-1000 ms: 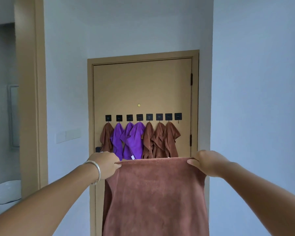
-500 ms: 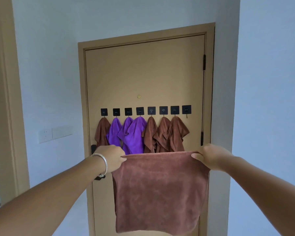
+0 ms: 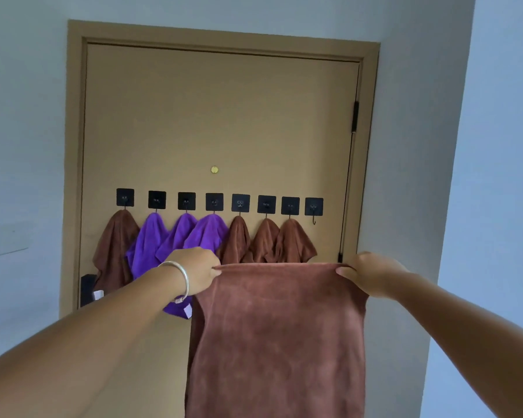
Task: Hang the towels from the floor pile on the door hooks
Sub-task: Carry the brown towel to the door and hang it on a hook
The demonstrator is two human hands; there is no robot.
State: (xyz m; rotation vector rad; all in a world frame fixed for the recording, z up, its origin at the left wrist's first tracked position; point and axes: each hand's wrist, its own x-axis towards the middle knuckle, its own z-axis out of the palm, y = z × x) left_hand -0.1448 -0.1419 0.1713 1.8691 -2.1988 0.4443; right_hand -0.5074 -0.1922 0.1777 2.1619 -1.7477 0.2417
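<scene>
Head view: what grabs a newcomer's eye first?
A large brown terry towel fills the lower middle, stretched flat by its top edge between the left hand and right hand. Behind it, a row of eight square black hooks crosses the tan door: seven carry brown or purple towels, and the far-right hook is bare.

Eight black hooks, five brown towels, three purple towels.
</scene>
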